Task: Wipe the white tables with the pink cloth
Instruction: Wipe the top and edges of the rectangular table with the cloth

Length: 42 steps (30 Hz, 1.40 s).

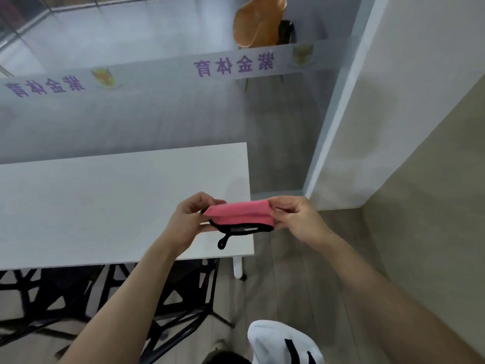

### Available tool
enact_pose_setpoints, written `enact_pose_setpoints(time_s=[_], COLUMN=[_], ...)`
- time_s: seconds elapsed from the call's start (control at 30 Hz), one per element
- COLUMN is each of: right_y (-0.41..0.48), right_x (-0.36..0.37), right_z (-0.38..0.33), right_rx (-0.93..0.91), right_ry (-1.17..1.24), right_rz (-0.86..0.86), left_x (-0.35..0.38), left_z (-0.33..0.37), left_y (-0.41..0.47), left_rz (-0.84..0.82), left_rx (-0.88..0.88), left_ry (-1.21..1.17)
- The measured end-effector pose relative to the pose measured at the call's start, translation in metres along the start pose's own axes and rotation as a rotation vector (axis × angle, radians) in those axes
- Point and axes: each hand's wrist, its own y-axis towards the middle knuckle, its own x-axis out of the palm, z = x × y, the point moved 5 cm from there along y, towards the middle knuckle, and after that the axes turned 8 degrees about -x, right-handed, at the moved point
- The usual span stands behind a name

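Observation:
A folded pink cloth [240, 213] with a black trim and a dangling black loop is stretched between both hands, in the air just above the near right corner of the white table [105, 206]. My left hand [190, 218] pinches its left end with curled fingers. At the cloth's right end my right hand [295, 216] pinches it too, slightly past the table's right edge. The cloth does not touch the tabletop.
A glass partition [157, 114] with purple lettering stands right behind the table. An orange chair [258, 22] sits beyond the glass. A white wall [393, 114] rises on the right. Black chair frames [168, 298] are under the table, and a white shoe [283, 342] is on the wooden floor.

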Motion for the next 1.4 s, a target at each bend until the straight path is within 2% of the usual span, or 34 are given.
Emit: enact_pose_setpoints(time_s=[0.1, 0.17, 0.3, 0.33, 0.43, 0.5, 0.57, 0.63, 0.7, 0.73, 0.8, 0.87, 0.93, 1.03, 1.07, 1.17, 1.23, 1.3, 1.4], right_y=[0.006, 0.013, 0.028, 0.032, 0.05, 0.062, 0.075, 0.087, 0.102, 0.111, 0.13, 0.143, 0.152, 0.16, 0.162, 0.169, 0.191, 0.232, 0.307], right_x=[-0.014, -0.019, -0.024, -0.024, -0.025, -0.031, -0.037, -0.029, -0.016, -0.014, -0.015, -0.021, -0.028, -0.029, -0.026, -0.01, -0.005, -0.011, -0.02], right_z=[-0.008, -0.013, -0.016, -0.017, -0.009, -0.004, 0.005, 0.014, 0.02, 0.021, 0.024, 0.028, 0.042, 0.077, 0.094, 0.151, 0.174, 0.184, 0.186], right_rx=[-0.02, -0.019, 0.045, 0.028, -0.004, 0.011, 0.064, 0.141, 0.148, 0.147, 0.163, 0.153, 0.142, 0.217, 0.261, 0.399, 0.444, 0.42, 0.245], right_ry=[-0.017, 0.03, 0.208, 0.138, -0.101, -0.063, 0.172, 0.334, 0.309, 0.3, 0.29, 0.147, -0.097, -0.327, -0.384, -0.544, -0.565, -0.594, -0.717], right_rz=[0.021, 0.026, -0.005, -0.016, -0.036, 0.114, 0.231, 0.165, 0.064, 0.088, 0.218, 0.342, 0.415, 0.407, 0.377, 0.232, 0.188, 0.23, 0.37], left_x=[0.016, 0.022, 0.02, 0.019, 0.021, 0.028, 0.036, 0.043, 0.049, 0.048, 0.042, 0.033, 0.019, -0.009, -0.016, -0.024, -0.025, -0.026, -0.028], left_z=[0.013, 0.019, 0.027, 0.025, 0.019, 0.018, 0.02, 0.022, 0.019, 0.015, 0.008, 0.0, -0.01, -0.032, -0.039, -0.062, -0.07, -0.072, -0.069], left_y=[0.004, 0.01, 0.02, 0.026, 0.051, 0.072, 0.096, 0.121, 0.143, 0.152, 0.167, 0.184, 0.206, 0.243, 0.252, 0.277, 0.292, 0.307, 0.334], left_rz=[-0.014, -0.103, -0.299, -0.287, -0.241, -0.277, -0.29, -0.292, -0.309, -0.319, -0.333, -0.307, -0.216, 0.056, 0.115, 0.145, 0.144, 0.164, 0.242], left_rx=[0.027, 0.01, -0.179, -0.19, -0.163, -0.176, -0.189, -0.188, -0.199, -0.215, -0.25, -0.275, -0.244, -0.024, 0.048, 0.181, 0.235, 0.275, 0.34], left_ry=[0.01, 0.008, -0.235, -0.17, 0.269, 0.41, 0.324, 0.205, 0.107, 0.048, -0.052, -0.034, 0.167, 0.816, 0.959, 1.143, 1.231, 1.282, 1.317])
